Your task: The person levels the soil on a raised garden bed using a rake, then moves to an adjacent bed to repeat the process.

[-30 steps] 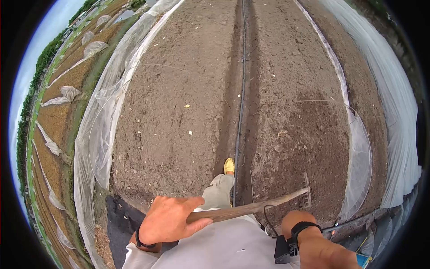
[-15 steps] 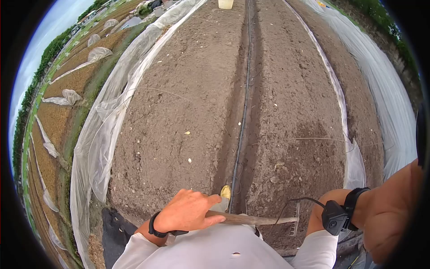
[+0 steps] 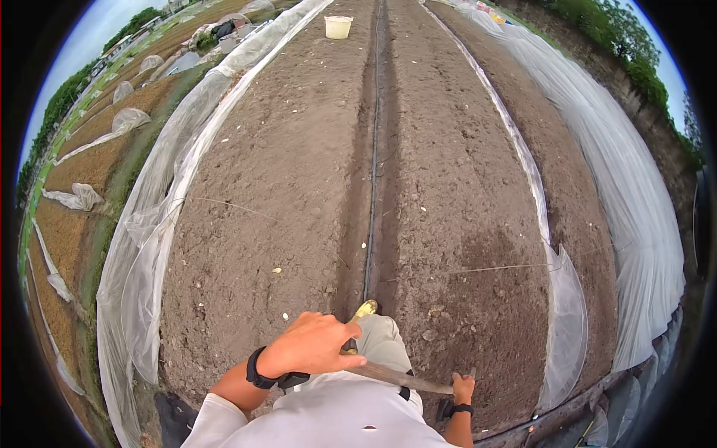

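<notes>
Across the lower middle of the head view, the rake (image 3: 407, 378) lies slantwise in front of the person's body, its handle of weathered, grey-brown wood. The left hand (image 3: 310, 346) has its fingers bent around one end, pinching the handle against the thumb. The right hand (image 3: 463, 388) is at the other end, small in view, its fingers closed on the rake there and hiding most of the head. Black bands circle both wrists.

Far ahead, a pale yellow bucket (image 3: 338, 28) stands upright on the left soil bed (image 3: 261, 172); what it holds is too far off to tell. A furrow with a dark hose (image 3: 373, 172) runs between this bed and the right soil bed (image 3: 455, 187). A yellow shoe (image 3: 366, 308) is in the furrow, beside the hose. The brown soil is crumbly, dotted with pale bits, darker in patches on the right.

Clear sheeting (image 3: 146, 231) edges the left bed, and a whitish sheet (image 3: 627, 201) runs along the far right. Beyond are fields, trees (image 3: 620, 37) and sky.
</notes>
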`<state>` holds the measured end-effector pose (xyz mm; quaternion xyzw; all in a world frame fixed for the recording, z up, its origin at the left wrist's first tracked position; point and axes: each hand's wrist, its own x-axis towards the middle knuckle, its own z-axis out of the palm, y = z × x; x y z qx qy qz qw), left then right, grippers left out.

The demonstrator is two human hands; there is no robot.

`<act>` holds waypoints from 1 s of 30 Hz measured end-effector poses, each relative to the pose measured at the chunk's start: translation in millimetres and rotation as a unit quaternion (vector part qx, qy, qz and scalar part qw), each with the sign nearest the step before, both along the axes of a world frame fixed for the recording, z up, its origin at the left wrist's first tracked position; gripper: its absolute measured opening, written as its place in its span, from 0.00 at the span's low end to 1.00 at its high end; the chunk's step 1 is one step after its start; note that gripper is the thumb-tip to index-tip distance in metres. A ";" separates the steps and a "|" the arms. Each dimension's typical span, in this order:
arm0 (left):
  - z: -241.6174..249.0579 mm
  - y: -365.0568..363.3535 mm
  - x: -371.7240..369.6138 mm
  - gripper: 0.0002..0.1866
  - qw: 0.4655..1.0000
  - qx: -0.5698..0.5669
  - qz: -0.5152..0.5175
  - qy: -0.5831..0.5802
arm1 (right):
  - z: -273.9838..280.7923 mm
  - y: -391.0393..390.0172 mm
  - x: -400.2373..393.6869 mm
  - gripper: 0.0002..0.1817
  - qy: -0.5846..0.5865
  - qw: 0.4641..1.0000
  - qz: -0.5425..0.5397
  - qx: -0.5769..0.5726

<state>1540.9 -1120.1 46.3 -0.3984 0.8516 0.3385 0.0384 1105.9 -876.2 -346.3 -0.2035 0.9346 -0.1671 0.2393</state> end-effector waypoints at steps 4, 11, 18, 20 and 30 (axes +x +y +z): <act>-2.8 -59.2 -24.4 0.27 0.998 -0.015 -0.055 0.008 | -8.3 -30.5 45.6 0.36 -0.318 0.883 -0.336 -0.076; 3.5 -174.8 -98.6 0.25 0.989 -0.037 -0.139 -0.021 | -78.5 -86.3 55.0 0.32 -0.340 0.663 -0.578 -0.333; -45.1 -249.7 -113.9 0.27 0.961 -0.017 -0.250 -0.114 | -111.6 -143.0 84.1 0.07 -0.368 0.481 -0.679 -0.415; -55.4 -274.2 -113.1 0.26 0.969 0.034 -0.202 -0.138 | -91.3 -161.2 92.2 0.06 -0.337 0.484 -0.694 -0.414; -111.0 -259.4 -248.7 0.19 0.862 0.064 -0.495 -0.087 | -29.8 -59.7 85.1 0.11 -0.194 0.286 -0.789 -0.508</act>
